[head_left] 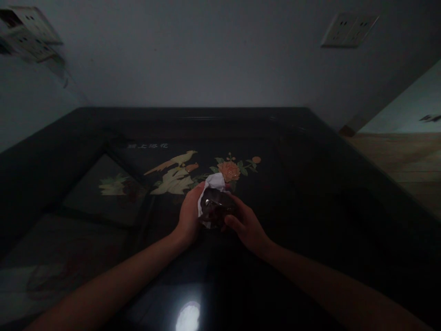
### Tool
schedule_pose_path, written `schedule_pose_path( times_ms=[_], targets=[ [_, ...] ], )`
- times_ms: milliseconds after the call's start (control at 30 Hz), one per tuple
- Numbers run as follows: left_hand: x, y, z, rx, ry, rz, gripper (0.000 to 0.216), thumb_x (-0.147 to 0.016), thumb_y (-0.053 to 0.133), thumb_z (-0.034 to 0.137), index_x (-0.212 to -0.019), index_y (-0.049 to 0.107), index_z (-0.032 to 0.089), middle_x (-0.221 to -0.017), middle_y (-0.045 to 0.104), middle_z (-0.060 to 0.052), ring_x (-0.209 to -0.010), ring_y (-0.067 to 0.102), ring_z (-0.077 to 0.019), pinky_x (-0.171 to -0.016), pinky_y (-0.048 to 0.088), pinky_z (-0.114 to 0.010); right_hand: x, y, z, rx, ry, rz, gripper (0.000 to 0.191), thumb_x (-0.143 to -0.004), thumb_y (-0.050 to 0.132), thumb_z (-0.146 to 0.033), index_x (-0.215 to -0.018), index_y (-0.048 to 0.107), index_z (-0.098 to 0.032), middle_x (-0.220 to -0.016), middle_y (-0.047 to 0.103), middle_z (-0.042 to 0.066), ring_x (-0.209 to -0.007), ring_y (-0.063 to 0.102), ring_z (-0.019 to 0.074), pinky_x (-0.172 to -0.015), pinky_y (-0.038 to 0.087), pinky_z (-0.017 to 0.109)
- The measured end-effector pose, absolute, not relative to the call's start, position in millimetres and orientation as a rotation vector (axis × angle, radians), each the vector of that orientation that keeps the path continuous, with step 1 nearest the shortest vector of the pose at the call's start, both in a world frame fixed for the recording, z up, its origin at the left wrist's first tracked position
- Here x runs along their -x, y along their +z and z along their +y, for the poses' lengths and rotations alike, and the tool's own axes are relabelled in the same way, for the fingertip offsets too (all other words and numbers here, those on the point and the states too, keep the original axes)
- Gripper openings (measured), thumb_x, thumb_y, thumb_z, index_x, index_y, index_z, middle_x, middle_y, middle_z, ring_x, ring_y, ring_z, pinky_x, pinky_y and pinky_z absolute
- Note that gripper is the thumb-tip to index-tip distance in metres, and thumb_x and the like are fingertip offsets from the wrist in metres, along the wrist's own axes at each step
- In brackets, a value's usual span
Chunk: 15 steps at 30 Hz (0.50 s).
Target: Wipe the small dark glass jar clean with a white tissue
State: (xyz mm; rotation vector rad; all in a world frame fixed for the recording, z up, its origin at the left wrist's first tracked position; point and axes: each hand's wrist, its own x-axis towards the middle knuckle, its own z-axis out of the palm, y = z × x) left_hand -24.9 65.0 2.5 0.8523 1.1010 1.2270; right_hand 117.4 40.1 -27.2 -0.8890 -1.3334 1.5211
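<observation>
Both my hands meet over the middle of a glossy black table [310, 193]. My left hand [189, 216] is closed on a white cloth or tissue [214, 182] that is pressed against a small dark rounded object [216, 208]. My right hand [246, 225] curls its fingers round that dark object from the right and below. The object looks shiny and brownish; the dim light hides what it is. The cloth wraps round its left and upper side.
The tabletop carries an inlaid picture of a bird [174, 161] and an orange flower [229, 170], with a second panel [115, 186] to the left. A grey wall with sockets [348, 29] stands behind. Wooden floor [403, 161] shows at the right. A light reflection [188, 316] glares near me.
</observation>
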Motion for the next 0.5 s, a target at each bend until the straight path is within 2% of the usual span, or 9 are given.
schedule_pose_path(
  times_ms=[133,233,300,400,500],
  targets=[
    [30.3,7.3,57.2,-1.434,1.332,1.147,0.034,-0.091,0.04,0.036,-0.092,0.068,0.016,-0.09,0.071,-0.006,-0.084,0.065,-0.0192,-0.079,0.05,-0.031,-117.8,-26.4,39.9,0.898,1.481,-1.358,0.063,-0.073,0.066,-0.054,-0.121,0.05,-0.017,-0.096,0.064,0.006,-0.067,0.06,0.0136,-0.057,0.049,0.025],
    [33.1,12.2,55.1,-2.002,1.399,0.991,0.035,-0.094,0.032,0.024,-0.101,0.065,0.017,-0.103,0.069,-0.008,-0.104,0.061,-0.0192,-0.093,0.046,-0.035,-116.7,-24.4,39.1,0.938,1.412,-1.378,0.052,-0.074,0.066,-0.048,-0.113,0.053,-0.016,-0.089,0.064,0.004,-0.07,0.059,0.0149,-0.061,0.049,0.025],
    [34.2,14.6,56.1,-2.38,1.396,0.86,0.031,-0.093,0.034,0.018,-0.104,0.063,0.016,-0.103,0.07,-0.008,-0.107,0.061,-0.0189,-0.097,0.044,-0.038,-115.4,-23.7,38.8,0.973,1.348,-1.4,0.041,-0.075,0.065,-0.043,-0.105,0.056,-0.017,-0.082,0.063,0.002,-0.069,0.057,0.0146,-0.06,0.048,0.024],
    [35.4,16.8,59.1,-2.816,1.299,0.699,0.026,-0.089,0.043,0.019,-0.107,0.062,0.016,-0.103,0.071,-0.008,-0.104,0.063,-0.0189,-0.099,0.044,-0.038,-113.0,-23.9,39.0,0.969,1.277,-1.406,0.028,-0.074,0.064,-0.036,-0.094,0.057,-0.017,-0.079,0.061,0.001,-0.068,0.055,0.0143,-0.06,0.047,0.025],
    [36.4,17.8,61.7,-2.888,1.253,0.683,0.027,-0.089,0.044,0.019,-0.108,0.062,0.015,-0.104,0.072,-0.008,-0.104,0.063,-0.0191,-0.097,0.046,-0.037,-111.4,-23.3,39.6,0.959,1.28,-1.39,0.02,-0.074,0.062,-0.032,-0.086,0.057,-0.017,-0.077,0.06,0.0,-0.071,0.055,0.0148,-0.062,0.047,0.025]
  ],
)
